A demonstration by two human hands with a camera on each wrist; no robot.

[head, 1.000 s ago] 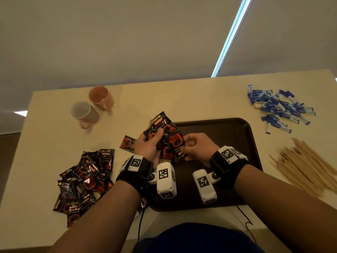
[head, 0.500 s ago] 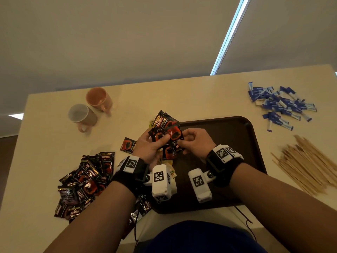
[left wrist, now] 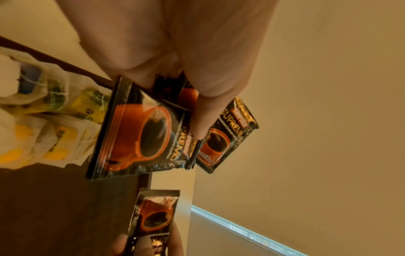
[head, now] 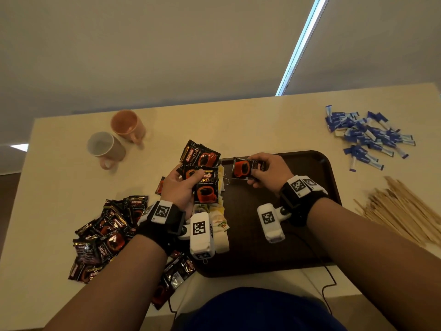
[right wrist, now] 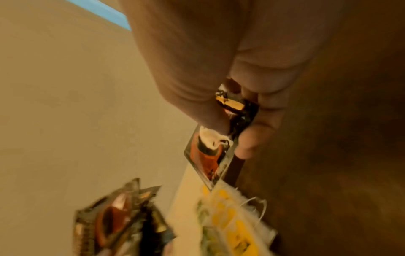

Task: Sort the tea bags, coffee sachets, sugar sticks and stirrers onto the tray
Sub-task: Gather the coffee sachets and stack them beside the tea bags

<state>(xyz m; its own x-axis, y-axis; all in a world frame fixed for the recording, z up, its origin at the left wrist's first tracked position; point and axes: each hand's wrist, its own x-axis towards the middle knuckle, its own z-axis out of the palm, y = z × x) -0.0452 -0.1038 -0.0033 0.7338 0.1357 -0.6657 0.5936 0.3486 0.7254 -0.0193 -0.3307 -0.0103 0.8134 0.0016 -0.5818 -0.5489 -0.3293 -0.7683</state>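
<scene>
Left hand [head: 181, 187] keeps a fan of Kopiko coffee sachets [head: 202, 177] clamped over the tray's [head: 317, 163] left edge, above the tea bags [head: 218, 218]. Right hand [head: 269, 170] has just peeled one sachet [head: 242, 168] off, pinching it over the tray's far edge, probably for placing.

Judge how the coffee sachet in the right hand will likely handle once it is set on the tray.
The coffee sachet is probably light: the right hand holds it by one end. Its glossy foil looks slippery, so it may slide on the tray. Flat, so unlikely to roll.
</scene>
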